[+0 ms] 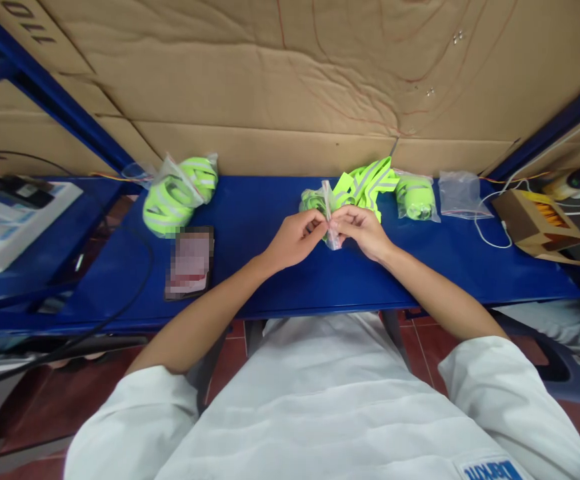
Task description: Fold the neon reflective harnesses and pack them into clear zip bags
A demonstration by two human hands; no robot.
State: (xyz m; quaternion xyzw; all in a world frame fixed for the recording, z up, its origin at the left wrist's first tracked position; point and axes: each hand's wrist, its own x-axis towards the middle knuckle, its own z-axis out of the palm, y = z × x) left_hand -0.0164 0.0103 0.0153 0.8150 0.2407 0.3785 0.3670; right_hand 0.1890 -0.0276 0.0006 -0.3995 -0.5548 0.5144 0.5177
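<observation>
My left hand [301,235] and my right hand [360,230] meet over the blue tabletop, both pinching the upper edge of a clear zip bag [327,193]. Rolled neon-yellow reflective strap shows inside the bag, to the left of its edge and partly behind my fingers. Just beyond my right hand lies a loose heap of neon-yellow reflective straps [367,187] with grey stripes. Right of that heap sits a bagged roll of strap [416,199]. How far the zip is pressed together cannot be made out.
Bagged neon straps [173,200] lie at the left, near a phone [190,263]. An unfilled clear bag [463,193], a white cable and a cardboard box [535,227] with orange items are at the right. Cardboard [250,87] lines the back; blue frame posts flank the shelf.
</observation>
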